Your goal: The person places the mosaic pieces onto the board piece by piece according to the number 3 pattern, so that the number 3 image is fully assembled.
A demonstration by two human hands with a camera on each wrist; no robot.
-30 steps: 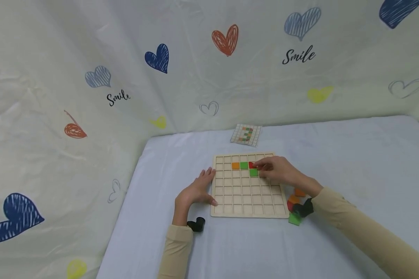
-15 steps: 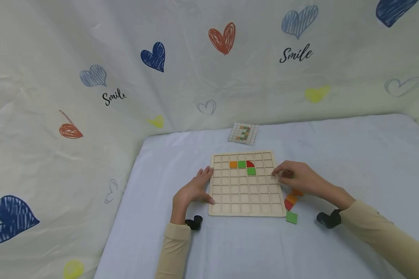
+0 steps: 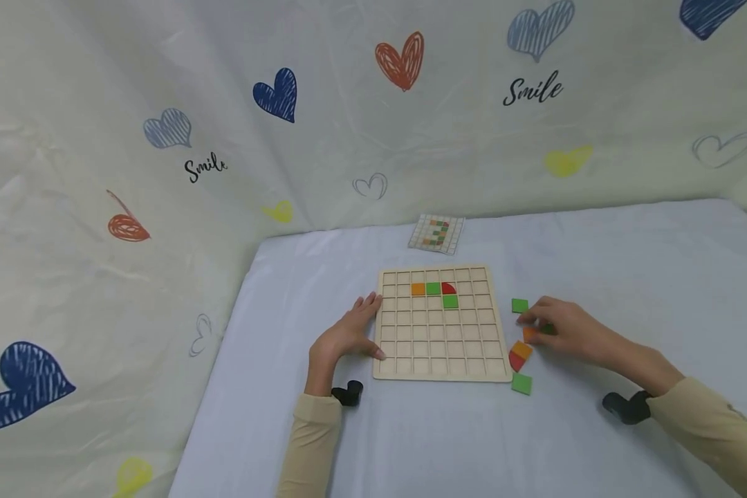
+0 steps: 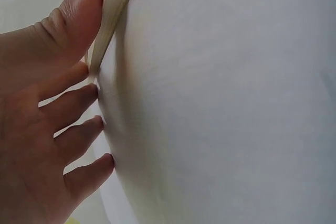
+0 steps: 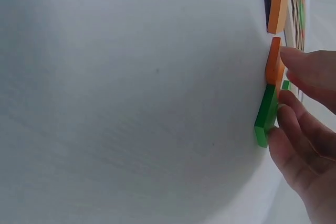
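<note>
Right wrist cam has your orange tile [image 5: 273, 62] butted against a green tile [image 5: 265, 115]; probably light, stiff, maybe slick, so pinch opposite edges. They're on the table [image 3: 635, 277], between board [image 3: 442, 377] and table's right edge, against your narrowly spaced right hand [image 3: 569, 329] fingers; can't tell if they're gripping. Left hand [image 3: 346, 335] fingers splay at the board's left edge.

White-clothed bench [image 3: 274, 277]. On it, a gridded board [image 3: 436, 349]: toward the back, an orange tile [image 3: 418, 289], a green tile [image 3: 433, 288] and a red quarter-round [image 3: 448, 288] in one row; a second green tile [image 3: 451, 301] just nearer than the red. Left hand [image 3: 346, 333] touches the board's left edge, fingers spread. Right hand [image 3: 571, 330] bends over a loose orange piece [image 3: 528, 336]; grip unclear from here. Patterned card [image 3: 437, 234] behind the board. Heart-printed cloth [image 3: 324, 159] beyond.
</note>
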